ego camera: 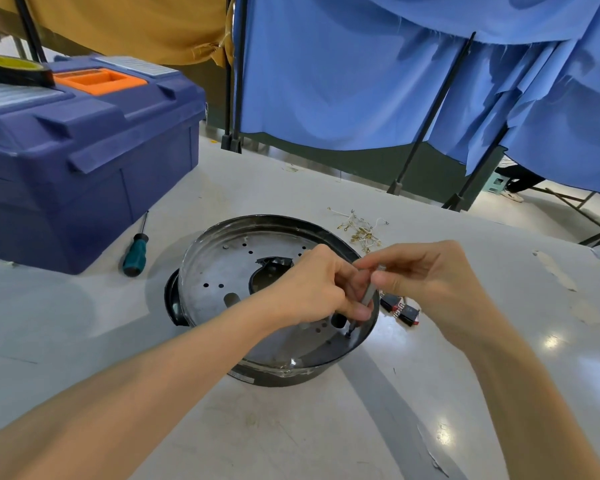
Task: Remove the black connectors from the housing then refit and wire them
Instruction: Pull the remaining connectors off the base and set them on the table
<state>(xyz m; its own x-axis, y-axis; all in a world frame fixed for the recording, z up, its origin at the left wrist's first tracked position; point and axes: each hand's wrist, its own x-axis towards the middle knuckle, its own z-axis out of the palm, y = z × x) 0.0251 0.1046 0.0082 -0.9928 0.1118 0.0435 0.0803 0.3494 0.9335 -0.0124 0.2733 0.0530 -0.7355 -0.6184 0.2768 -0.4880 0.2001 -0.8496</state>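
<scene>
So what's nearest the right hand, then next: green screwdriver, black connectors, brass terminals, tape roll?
1. Black connectors, on the table just beside the right hand.
2. Brass terminals, behind it.
3. Green screwdriver, far left.
4. Tape roll, on the blue toolbox, back left.

housing (219, 268) 1 | connector (390, 303) (409, 312) 2 | screwdriver (135, 255) (368, 295) 2 | toolbox (84, 150) 1 | hand (309, 289) (426, 275) 2

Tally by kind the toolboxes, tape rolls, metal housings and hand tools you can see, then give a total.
Toolbox: 1
Tape roll: 1
Metal housing: 1
Green-handled screwdriver: 1
Held grey tool: 1
Total: 5
</scene>
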